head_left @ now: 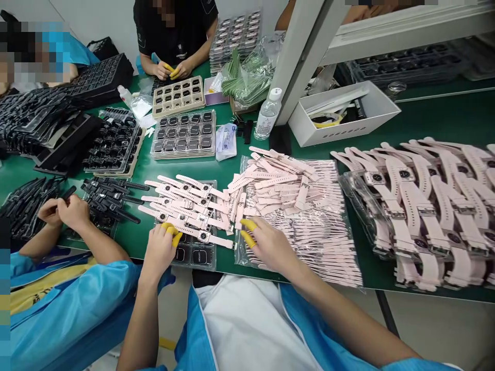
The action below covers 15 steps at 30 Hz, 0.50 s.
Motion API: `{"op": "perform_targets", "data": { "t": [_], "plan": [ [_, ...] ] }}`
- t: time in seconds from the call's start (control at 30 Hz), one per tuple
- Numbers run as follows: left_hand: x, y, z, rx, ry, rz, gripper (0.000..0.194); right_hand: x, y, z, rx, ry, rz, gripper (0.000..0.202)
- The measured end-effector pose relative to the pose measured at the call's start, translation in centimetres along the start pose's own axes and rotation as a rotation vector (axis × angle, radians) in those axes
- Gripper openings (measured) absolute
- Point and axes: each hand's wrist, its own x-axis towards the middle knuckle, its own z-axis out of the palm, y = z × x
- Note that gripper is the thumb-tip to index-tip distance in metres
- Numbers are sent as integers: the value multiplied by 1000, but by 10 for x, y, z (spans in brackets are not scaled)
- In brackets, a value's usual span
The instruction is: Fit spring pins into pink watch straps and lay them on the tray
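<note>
My left hand (160, 251), with yellow finger cots, is closed at the near edge of a pile of smartwatches (183, 193) with pale pink straps. Its fingertips pinch the strap of the nearest watch (204, 236), which lies flat pointing right. Under these watches a clear plastic tray (207, 260) with dark square slots shows in part. My right hand (268, 245), also in yellow finger cots, is beside the loose pink straps (286, 190). Its thumb and index finger are apart, with nothing visible between them. Rows of bagged pink straps (320, 252) lie beyond its wrist.
More pink-strapped watches (421, 206) are stacked at right. A co-worker's hands (69, 211) handle black straps at left. Across the green table stand a tray of watch faces (183, 134), a water bottle (268, 114), a white box (342, 116) and another person (178, 41). A post (299, 56) rises behind the bottle.
</note>
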Motion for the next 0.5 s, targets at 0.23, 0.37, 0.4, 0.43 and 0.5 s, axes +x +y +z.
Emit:
{"op": "perform_targets", "data": {
  "t": [0.23, 0.37, 0.4, 0.43, 0.5],
  "plan": [
    [-6, 14, -3, 184, -208, -36, 18, 29, 15, -12, -191, -181, -155, 43],
    [0, 20, 1, 194, -209, -42, 16, 36, 6, -10, -296, -204, -159, 39],
    [0, 19, 2, 186, -203, -51, 16, 37, 4, -9, -323, -200, -166, 37],
    [-1, 17, 2, 175, -195, -61, 17, 38, 2, -8, -345, -195, -170, 35],
    [-5, 12, 2, 120, -167, -77, 19, 40, 0, -6, -358, -184, -182, 34]
  ]
}}
